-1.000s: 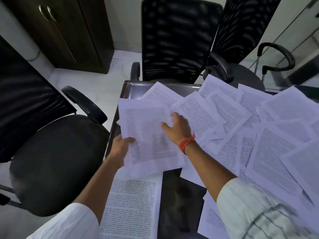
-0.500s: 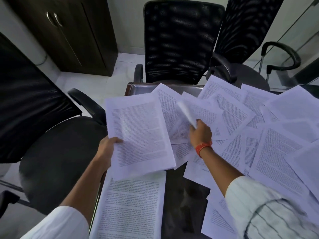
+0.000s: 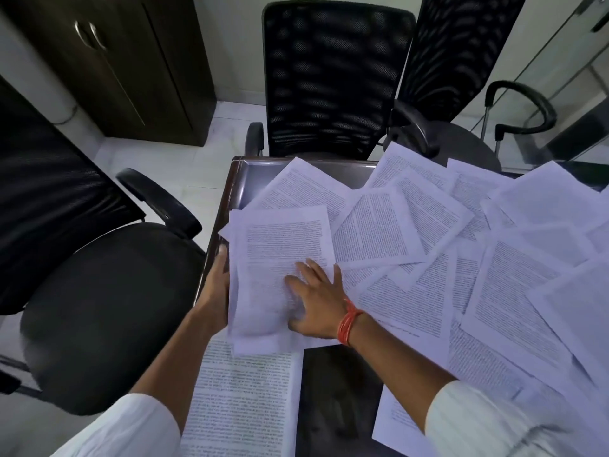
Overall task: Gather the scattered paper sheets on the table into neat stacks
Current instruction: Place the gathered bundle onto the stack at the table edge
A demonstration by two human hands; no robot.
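Observation:
A small stack of printed sheets (image 3: 280, 245) lies at the table's left edge. My left hand (image 3: 216, 285) grips the stack's left side, with the thumb up along the edge and the fingers hidden under the paper. On top of the stack my right hand (image 3: 316, 298) presses flat with its fingers spread. Several loose printed sheets (image 3: 494, 291) overlap at odd angles across the middle and right of the table. One more printed sheet (image 3: 244, 400) lies at the near left, partly under the stack.
The dark glossy table (image 3: 336, 390) shows between the sheets near me. One black office chair (image 3: 99, 308) stands close on the left and two black chairs (image 3: 333, 77) at the far end. A dark wooden cabinet (image 3: 115, 61) is at the back left.
My right hand lifted a sheet from the spread, brought it left and now presses flat on the stack. The stack in my left hand came down onto the table's left edge.

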